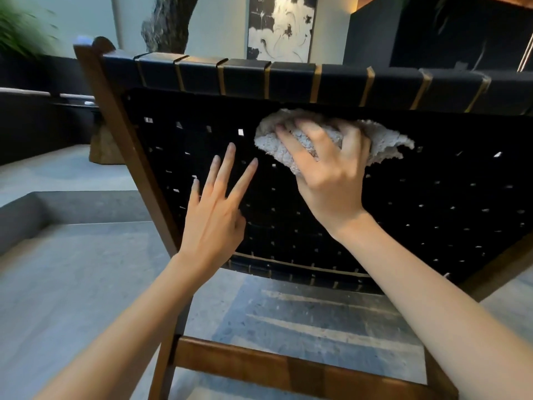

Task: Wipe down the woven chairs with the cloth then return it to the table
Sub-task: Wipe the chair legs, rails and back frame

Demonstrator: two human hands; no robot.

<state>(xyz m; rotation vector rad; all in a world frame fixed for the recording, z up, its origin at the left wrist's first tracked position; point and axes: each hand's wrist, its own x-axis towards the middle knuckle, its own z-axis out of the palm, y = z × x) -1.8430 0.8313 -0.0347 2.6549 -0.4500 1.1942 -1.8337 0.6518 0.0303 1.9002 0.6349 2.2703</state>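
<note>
Right hand (pixel 326 174) gripping cloth (pixel 288 145) against woven chair (pixel 432 197), left hand (pixel 213 217) beside, fingers (pixel 226 168) straight — painting (pixel 281 27), plant (pixel 20 30) behind.

Head view, close, forward-down.

Black woven chair (pixel 288 197) — brown frame (pixel 121 134) — beige cloth (pixel 288 145)
</note>
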